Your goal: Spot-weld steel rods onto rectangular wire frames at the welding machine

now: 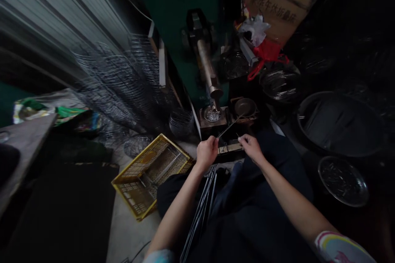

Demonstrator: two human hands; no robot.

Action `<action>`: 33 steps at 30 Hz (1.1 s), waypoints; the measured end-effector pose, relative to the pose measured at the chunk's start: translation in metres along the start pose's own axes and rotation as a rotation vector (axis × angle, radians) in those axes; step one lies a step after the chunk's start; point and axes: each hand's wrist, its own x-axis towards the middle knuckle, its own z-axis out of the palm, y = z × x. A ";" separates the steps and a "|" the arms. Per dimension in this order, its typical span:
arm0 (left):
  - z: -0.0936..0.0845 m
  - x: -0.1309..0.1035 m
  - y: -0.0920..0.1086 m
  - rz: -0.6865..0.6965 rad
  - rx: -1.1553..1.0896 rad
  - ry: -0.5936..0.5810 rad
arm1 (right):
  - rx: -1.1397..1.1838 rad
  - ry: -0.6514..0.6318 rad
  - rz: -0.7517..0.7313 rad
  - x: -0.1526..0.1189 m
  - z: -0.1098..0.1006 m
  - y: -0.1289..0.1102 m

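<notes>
My left hand (pixel 206 152) is closed around a thin metal rod (pixel 230 126) that slants up and to the right toward a small brown dish (pixel 245 107). My right hand (pixel 251 148) pinches a small metal piece just right of the rod, near a low block (pixel 230 148) in front of me. A green press machine (pixel 185 28) stands ahead, its metal ram (pixel 207 65) coming down onto a fixture (pixel 212 115) holding shiny bits. A bundle of long metal rods (pixel 200 209) lies across my lap under my left forearm.
A yellow plastic crate (pixel 151 174) sits on the floor at my left. Stacked wire mesh pieces (pixel 120 78) lean at the left of the machine. At the right are a large black basin (pixel 339 123), a round bowl of small metal parts (pixel 342 181) and cardboard boxes (pixel 277 4).
</notes>
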 end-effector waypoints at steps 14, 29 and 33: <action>-0.002 -0.048 0.001 -0.059 -0.405 0.332 | 0.347 -0.067 -0.056 0.011 0.057 -0.053; -0.011 -0.035 -0.001 -0.079 -0.432 0.402 | 0.384 -0.149 -0.073 0.031 0.068 -0.067; -0.011 -0.032 0.000 -0.079 -0.432 0.411 | 0.377 -0.158 -0.082 0.037 0.067 -0.068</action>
